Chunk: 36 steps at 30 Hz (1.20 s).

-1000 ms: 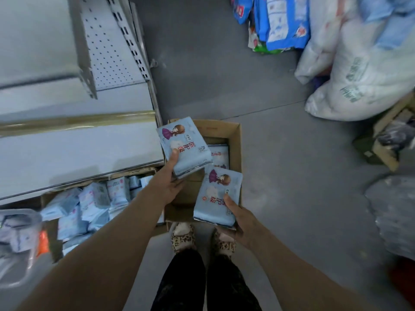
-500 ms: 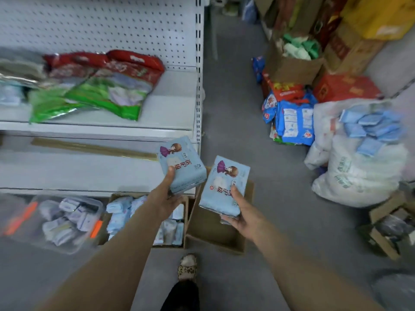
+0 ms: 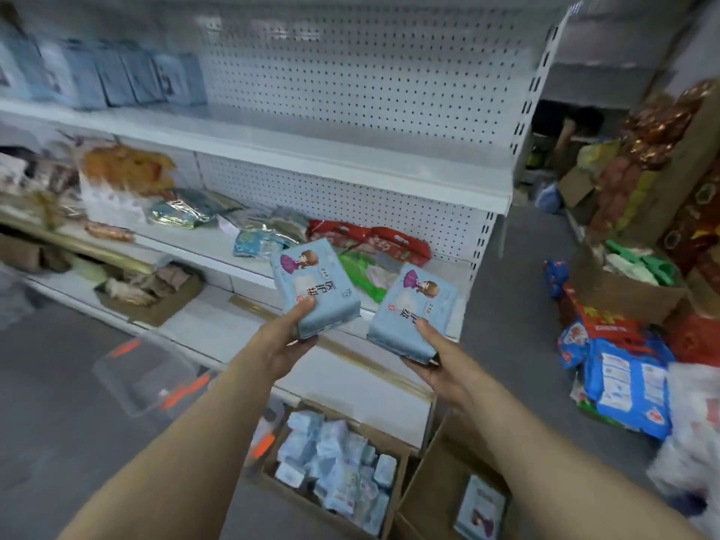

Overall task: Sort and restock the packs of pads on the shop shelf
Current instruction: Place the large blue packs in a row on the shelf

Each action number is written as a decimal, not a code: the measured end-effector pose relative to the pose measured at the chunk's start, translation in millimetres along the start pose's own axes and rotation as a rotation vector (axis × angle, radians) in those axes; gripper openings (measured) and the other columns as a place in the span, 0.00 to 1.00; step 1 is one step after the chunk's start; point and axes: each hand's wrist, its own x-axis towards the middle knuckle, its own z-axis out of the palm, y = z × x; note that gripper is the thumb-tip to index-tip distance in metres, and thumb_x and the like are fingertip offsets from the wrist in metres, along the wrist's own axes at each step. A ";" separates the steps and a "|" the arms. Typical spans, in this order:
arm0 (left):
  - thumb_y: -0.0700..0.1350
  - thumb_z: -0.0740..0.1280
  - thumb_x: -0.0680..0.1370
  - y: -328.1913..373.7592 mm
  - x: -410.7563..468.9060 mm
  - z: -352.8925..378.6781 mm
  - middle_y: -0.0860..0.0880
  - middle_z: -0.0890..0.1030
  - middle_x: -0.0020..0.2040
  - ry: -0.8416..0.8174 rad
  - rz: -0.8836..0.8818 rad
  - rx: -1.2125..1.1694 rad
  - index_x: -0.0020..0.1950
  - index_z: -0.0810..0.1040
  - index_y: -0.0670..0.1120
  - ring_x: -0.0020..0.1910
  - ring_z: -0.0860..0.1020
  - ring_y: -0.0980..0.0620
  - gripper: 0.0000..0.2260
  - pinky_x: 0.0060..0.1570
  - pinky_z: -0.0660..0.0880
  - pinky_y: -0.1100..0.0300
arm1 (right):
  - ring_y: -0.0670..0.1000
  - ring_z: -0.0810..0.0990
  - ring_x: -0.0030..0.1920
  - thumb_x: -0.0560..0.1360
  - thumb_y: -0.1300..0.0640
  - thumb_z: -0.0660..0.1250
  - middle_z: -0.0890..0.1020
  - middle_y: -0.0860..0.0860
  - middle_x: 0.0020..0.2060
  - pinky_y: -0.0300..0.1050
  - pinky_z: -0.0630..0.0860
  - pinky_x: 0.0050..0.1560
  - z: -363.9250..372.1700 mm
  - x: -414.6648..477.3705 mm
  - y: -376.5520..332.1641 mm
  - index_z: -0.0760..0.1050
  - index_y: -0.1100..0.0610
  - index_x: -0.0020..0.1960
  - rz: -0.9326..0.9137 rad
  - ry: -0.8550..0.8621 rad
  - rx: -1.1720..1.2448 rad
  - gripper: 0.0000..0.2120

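Now up out of the box (image 3: 432,473) and raised in front of the shelf (image 3: 350,157). Pinching one blue pack (image 3: 315,290) in the left grip (image 3: 288,341), another pack (image 3: 413,309) in the right grip (image 3: 432,356). Probably ready to go up beside the blue row (image 3: 117,79).

Shop aisle, this: tall white perforated-back metal shelving (image 3: 350,157) from nine to one o'clock, pale blue packs (image 3: 117,79) lined up at ten, brown cardboard stock cartons (image 3: 627,298) crowding three.
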 end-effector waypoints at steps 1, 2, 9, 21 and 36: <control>0.46 0.74 0.75 18.5 -0.8 -10.9 0.44 0.82 0.51 0.001 0.025 0.003 0.56 0.79 0.42 0.50 0.80 0.49 0.13 0.49 0.78 0.57 | 0.55 0.84 0.52 0.73 0.56 0.75 0.88 0.55 0.46 0.48 0.85 0.41 20.4 1.4 -3.4 0.79 0.59 0.58 -0.016 -0.020 -0.018 0.16; 0.46 0.74 0.75 36.9 0.1 -22.3 0.44 0.82 0.51 -0.003 0.049 0.004 0.57 0.79 0.43 0.50 0.80 0.49 0.14 0.49 0.77 0.57 | 0.55 0.84 0.52 0.74 0.56 0.75 0.88 0.55 0.46 0.48 0.85 0.40 42.4 2.8 -6.9 0.79 0.59 0.58 -0.031 -0.045 -0.032 0.15; 0.47 0.74 0.75 174.0 25.6 -110.6 0.45 0.83 0.53 -0.012 0.191 -0.046 0.63 0.78 0.45 0.50 0.80 0.50 0.17 0.50 0.76 0.57 | 0.54 0.85 0.51 0.69 0.53 0.77 0.87 0.56 0.52 0.48 0.85 0.43 216.2 27.5 -11.2 0.77 0.58 0.63 -0.132 -0.162 -0.121 0.25; 0.45 0.75 0.74 374.9 93.8 -231.5 0.44 0.83 0.52 0.017 0.315 -0.046 0.62 0.77 0.43 0.47 0.80 0.48 0.19 0.58 0.76 0.53 | 0.56 0.84 0.50 0.73 0.54 0.77 0.85 0.59 0.51 0.50 0.85 0.42 472.6 79.4 -14.4 0.78 0.62 0.56 -0.277 -0.179 -0.141 0.17; 0.49 0.78 0.67 546.6 248.4 -272.3 0.45 0.85 0.46 -0.132 0.300 0.036 0.59 0.80 0.42 0.43 0.81 0.47 0.23 0.42 0.80 0.53 | 0.57 0.85 0.45 0.72 0.54 0.78 0.84 0.59 0.47 0.56 0.85 0.46 653.7 220.3 -78.6 0.76 0.64 0.52 -0.392 -0.043 -0.252 0.18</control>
